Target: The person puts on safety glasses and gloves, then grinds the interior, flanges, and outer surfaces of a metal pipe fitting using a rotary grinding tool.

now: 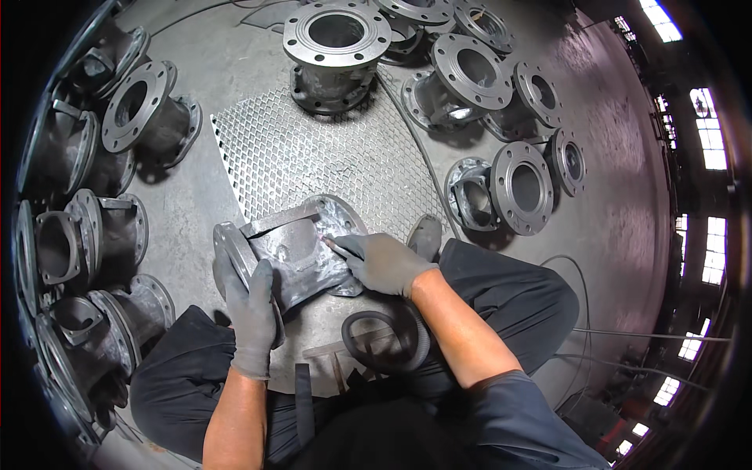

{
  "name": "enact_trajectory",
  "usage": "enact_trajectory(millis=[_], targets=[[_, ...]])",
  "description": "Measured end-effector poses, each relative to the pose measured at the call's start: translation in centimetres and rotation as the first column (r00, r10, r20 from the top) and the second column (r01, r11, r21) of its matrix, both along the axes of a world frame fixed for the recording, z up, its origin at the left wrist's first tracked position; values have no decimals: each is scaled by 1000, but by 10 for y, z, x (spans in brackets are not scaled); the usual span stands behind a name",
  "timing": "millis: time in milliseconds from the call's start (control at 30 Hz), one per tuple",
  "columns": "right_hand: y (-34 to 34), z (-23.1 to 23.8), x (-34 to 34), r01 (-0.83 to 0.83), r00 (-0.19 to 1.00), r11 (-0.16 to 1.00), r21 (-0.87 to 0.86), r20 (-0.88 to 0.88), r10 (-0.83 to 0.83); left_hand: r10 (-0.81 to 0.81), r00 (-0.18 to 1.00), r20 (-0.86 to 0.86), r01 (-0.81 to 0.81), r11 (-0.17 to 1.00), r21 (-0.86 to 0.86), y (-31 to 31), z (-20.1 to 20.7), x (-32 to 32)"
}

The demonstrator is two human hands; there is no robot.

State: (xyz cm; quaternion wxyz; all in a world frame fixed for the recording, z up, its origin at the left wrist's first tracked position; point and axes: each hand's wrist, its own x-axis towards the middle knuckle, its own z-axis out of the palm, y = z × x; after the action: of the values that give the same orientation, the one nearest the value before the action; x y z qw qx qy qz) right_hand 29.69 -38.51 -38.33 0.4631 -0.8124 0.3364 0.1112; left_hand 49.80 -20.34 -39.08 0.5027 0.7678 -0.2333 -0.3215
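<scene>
A grey cast-metal valve body (291,247) lies tilted between my legs, partly over a diamond-pattern metal mesh sheet (352,160). My gloved left hand (252,305) grips its left round flange, thumb on the near side and fingers behind the rim. In my gloved right hand (384,262) is a slim rod-like tool (334,246), its tip touching or very close to the casting beside the right flange. The fingers are closed round the tool, and most of its length is hidden by the glove. Pale, whitish patches mark the casting's surface near the tip.
Several flanged castings (129,106) crowd the left side. More stand at the far right, including a flanged casting (523,188); another upright casting (337,35) stands at the mesh's far edge. A black ribbed hose (399,364) loops near my lap. Cables (650,335) cross the right floor.
</scene>
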Motion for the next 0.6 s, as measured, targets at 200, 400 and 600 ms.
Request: enact_trajectory(millis=[200, 400, 600], targets=[[12, -8, 2, 120, 969, 983, -141, -197, -147, 4, 1000, 29, -4, 1000, -2, -4, 5, -4], [16, -3, 5, 116, 992, 993, -38, -40, -117, 45, 998, 46, -43, 999, -32, -8, 9, -6], [-16, 5, 0, -38, 962, 994, -106, -271, 8, 10, 969, 247, -25, 998, 55, -11, 13, -12]])
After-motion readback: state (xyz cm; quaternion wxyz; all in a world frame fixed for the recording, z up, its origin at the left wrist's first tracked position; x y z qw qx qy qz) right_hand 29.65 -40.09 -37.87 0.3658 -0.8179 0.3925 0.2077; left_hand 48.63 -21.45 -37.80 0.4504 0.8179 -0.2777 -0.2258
